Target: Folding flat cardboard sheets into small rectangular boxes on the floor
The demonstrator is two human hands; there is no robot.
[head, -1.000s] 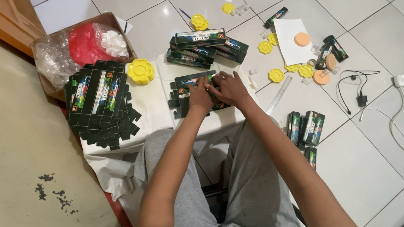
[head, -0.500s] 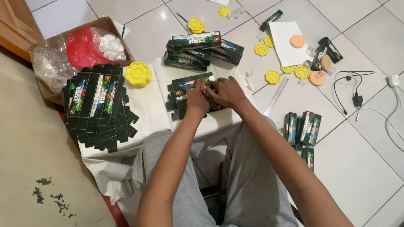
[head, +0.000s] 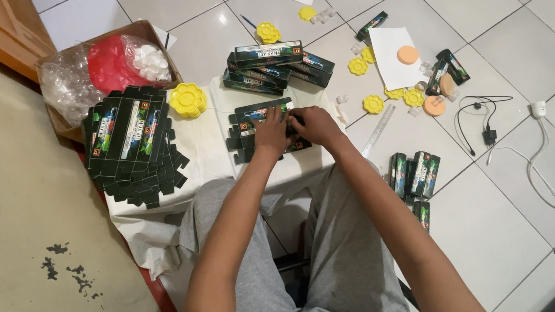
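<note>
Head view shows both hands pressed down together on a flat, unfolded dark carton (head: 249,133) lying on the white cloth (head: 206,149) in front of the person's knees. The left hand (head: 271,133) lies palm-down on the carton's middle, fingers spread toward its far edge; the right hand (head: 315,124) touches it from the right, fingers curled onto the carton's right end. Neither hand has lifted the carton; whether any flap is pinched cannot be told. The carton's long axis runs left to right, across both forearms, and its free left end with its side tabs sticks out beyond the left hand, which is nearer that end. Just beyond lies a pile of assembled boxes (head: 276,62), close to the fingertips. To the left, well apart, sits a stack of flat cartons (head: 130,135), with a stack of yellow flower-shaped lids (head: 187,99) between. Bare cloth remains on the near side.
</note>
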